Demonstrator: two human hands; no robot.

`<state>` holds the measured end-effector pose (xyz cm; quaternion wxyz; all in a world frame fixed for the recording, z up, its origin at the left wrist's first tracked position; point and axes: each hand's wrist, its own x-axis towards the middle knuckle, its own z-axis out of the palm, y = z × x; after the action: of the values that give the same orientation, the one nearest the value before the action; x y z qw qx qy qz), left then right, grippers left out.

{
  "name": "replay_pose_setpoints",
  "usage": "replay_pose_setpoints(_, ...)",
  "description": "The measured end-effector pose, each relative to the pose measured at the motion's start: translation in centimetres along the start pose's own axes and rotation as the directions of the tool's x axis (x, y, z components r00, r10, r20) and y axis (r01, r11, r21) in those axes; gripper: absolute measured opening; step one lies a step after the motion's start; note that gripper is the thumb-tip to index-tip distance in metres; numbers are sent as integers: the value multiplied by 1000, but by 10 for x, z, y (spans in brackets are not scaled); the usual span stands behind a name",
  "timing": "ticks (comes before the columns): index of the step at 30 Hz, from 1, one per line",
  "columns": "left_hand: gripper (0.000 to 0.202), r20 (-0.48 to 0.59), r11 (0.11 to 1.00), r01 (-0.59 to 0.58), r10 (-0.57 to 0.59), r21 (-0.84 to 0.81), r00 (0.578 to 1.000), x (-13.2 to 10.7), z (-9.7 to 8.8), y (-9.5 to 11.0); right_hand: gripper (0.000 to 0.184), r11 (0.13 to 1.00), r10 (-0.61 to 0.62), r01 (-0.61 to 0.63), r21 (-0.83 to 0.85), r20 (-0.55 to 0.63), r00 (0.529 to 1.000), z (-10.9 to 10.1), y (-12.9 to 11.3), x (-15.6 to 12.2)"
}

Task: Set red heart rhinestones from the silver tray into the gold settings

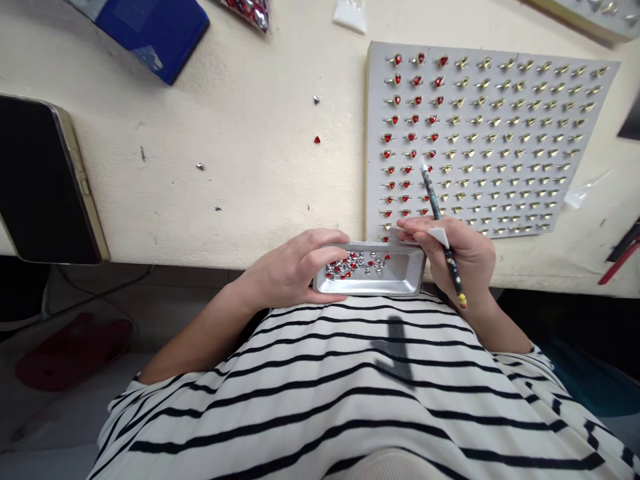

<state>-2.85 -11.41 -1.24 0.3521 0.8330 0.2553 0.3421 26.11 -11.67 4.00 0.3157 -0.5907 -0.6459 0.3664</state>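
Note:
My left hand [305, 263] grips the left end of a small silver metal tray [405, 273] at the table edge, thumb and fingers around its rim. Inside lie many small red and silver heart- or triangle-shaped stones [350, 265]. My right hand [457, 257] is closed around a dark patterned pencil [454, 273] with a pale tip, which is over the third column of a grey foam board [373, 147]. A white scrap [439, 235] sits at my right fingers. Rows of gold rings stand in the board; the left columns hold red stones, the others show bare gold settings [507, 138].
A red stone [317, 140] and several silver ones lie loose on the cream table [260, 167]. At left are a phone [47, 180] and a blue box [153, 33]. A bag of red stones [253, 12] lies at the back; another board [595, 17] is at the far right.

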Motion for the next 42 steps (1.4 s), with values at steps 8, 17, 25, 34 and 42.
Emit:
replay_pose_setpoints(8, 71, 4, 1000, 3, -3, 4, 1000, 0, -1, 0, 18, 999, -30, 29, -22, -8, 1000, 2, 0, 0)
replay_pose_setpoints(17, 69, 2, 1000, -7, 7, 7, 1000, 0, -1, 1, 15, 998, -26, 24, -51, -22, 999, 3, -1, 1)
replay_pose_setpoints(25, 69, 0, 1000, -5, 5, 7, 1000, 0, -1, 1, 10, 998, -28, 27, -54, -18, 999, 5, 4, 0)
replay_pose_setpoints(34, 73, 2, 1000, 4, -4, 2, 1000, 0, -1, 0, 10, 996, -36, 35, -80, -15, 999, 6, 0, 3)
replay_pose_setpoints(42, 68, 3, 1000, 0, 0, 6, 1000, 0, -1, 0, 7, 989, -82, 80, -121, -16, 997, 5, -1, 4)
